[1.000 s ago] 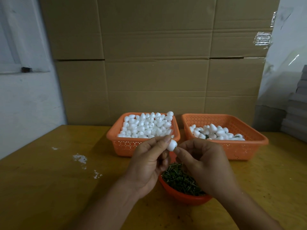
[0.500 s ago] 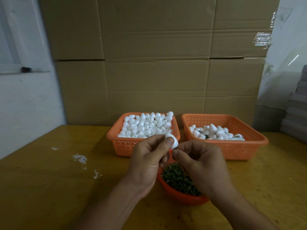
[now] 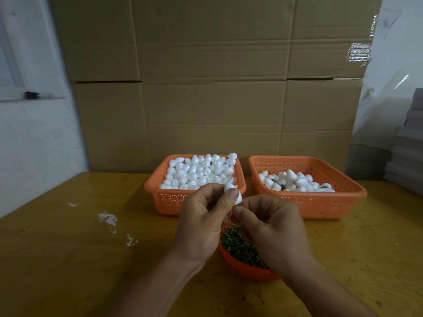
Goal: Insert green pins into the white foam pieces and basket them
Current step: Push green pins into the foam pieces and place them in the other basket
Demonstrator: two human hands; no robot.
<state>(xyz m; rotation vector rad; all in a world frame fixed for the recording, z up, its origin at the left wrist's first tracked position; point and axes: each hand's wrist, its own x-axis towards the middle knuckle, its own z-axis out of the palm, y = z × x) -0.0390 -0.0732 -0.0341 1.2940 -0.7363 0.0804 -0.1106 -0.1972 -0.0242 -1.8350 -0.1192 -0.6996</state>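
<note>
Left hand (image 3: pixel 201 225): fingers pinch one smooth, egg-shaped white foam piece (image 3: pixel 235 194) at 12 o'clock of bowl.
Right hand (image 3: pixel 272 227): fingers curled together near foam; any pin hidden.
Bowl (image 3: pixel 247 268): orange, round, partly covered by hands; holds thin green pins (image 3: pixel 238 245).
Baskets: two perforated orange, left basket (image 3: pixel 169 200) heaped, right basket (image 3: pixel 320 207) part-filled.
Counter (image 3: pixel 68 259): yellowish wood.
Cardboard (image 3: pixel 206 88): at 12 o'clock.

This looks like a small workshop or packing room set up for piecework by hand. Big flattened cardboard boxes (image 3: pixel 212 88) stand stacked at 12 o'clock against a plain white wall (image 3: pixel 34 138). On the worn yellow wooden surface (image 3: pixel 68 259) sit two orange plastic baskets (image 3: pixel 309 204) of bulk white foam pieces (image 3: pixel 196 172), with a bowl of green pins (image 3: pixel 240 245) at 6 o'clock. Grey stacked sheets (image 3: pixel 409 143) sit at 3 o'clock.
</note>
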